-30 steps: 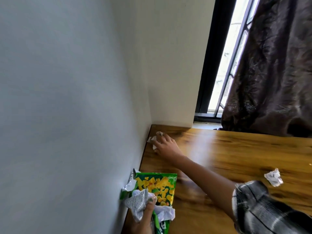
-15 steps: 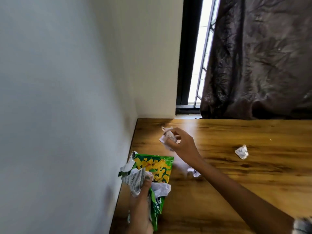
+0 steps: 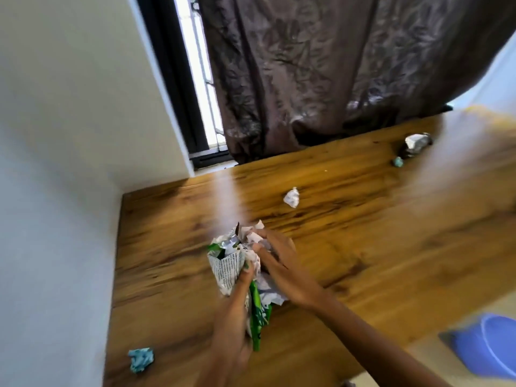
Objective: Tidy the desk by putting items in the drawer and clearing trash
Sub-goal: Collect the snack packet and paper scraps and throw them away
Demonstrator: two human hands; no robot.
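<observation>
Since the white paper scrap was lifted from the far left corner half a sec ago, it has been brought over & pressed into the bundle. Left to right: a crumpled teal paper ball point(image 3: 140, 359) lies near the wall; the left hand point(image 3: 233, 325) is clamped on the green snack wrapper w/ newsprint point(image 3: 255, 297); the right hand point(image 3: 282, 265) is closed against white scraps atop it. A crumpled white paper ball point(image 3: 291, 197) & grey foil wad point(image 3: 416, 143) are left on the wooden desk point(image 3: 363, 247). Judged: trash partly gathered, more pickups remain.
</observation>
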